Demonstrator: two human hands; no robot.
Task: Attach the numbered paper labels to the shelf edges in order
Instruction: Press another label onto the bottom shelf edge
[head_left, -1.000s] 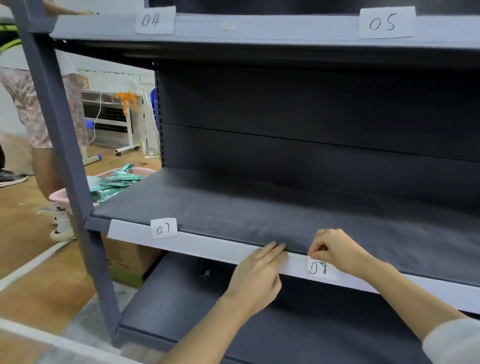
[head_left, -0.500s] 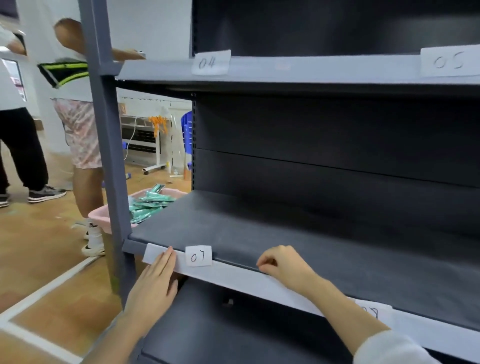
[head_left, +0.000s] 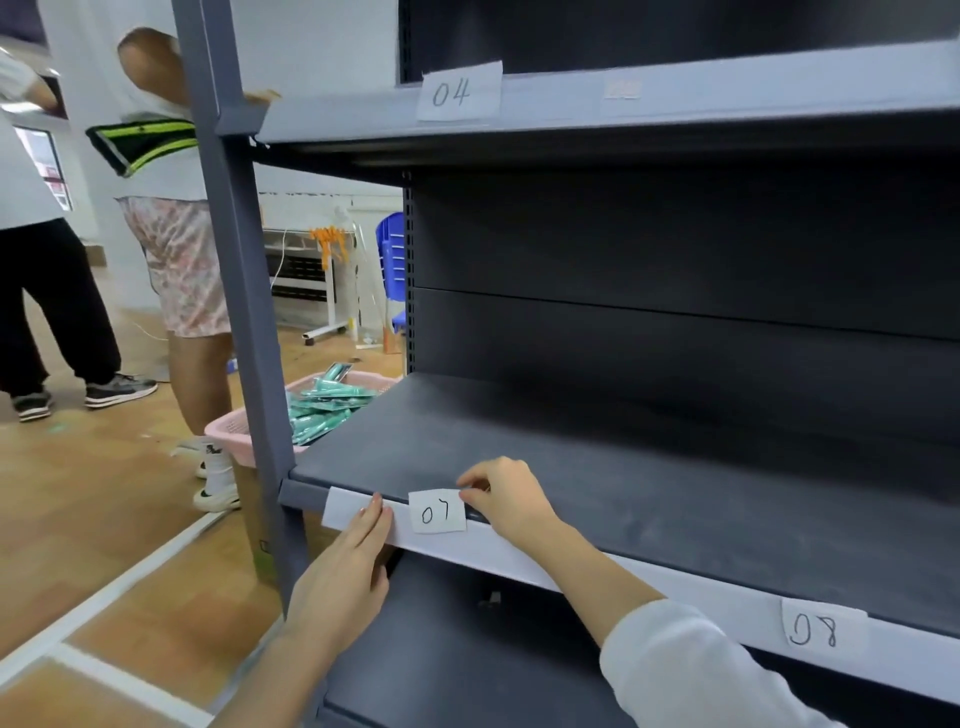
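A dark grey shelf unit fills the view. On the pale front edge strip (head_left: 498, 556) of the middle shelf sit the paper label 07 (head_left: 436, 512) near the left end and the label 08 (head_left: 815, 630) further right. The label 04 (head_left: 459, 92) hangs on the upper shelf edge. My left hand (head_left: 345, 577) lies flat with straight fingers against the strip just left of 07. My right hand (head_left: 506, 499) has curled fingers pinching the top right corner of 07.
The grey upright post (head_left: 234, 291) stands at the shelf's left end. Behind it, a pink basket (head_left: 234, 431) of green packets sits on a cardboard box. Two people (head_left: 171, 249) stand on the wooden floor at the left.
Both hands slid left along the middle shelf edge from label 08 to label 07. My right hand now pinches 07's corner; my view turned left with them.
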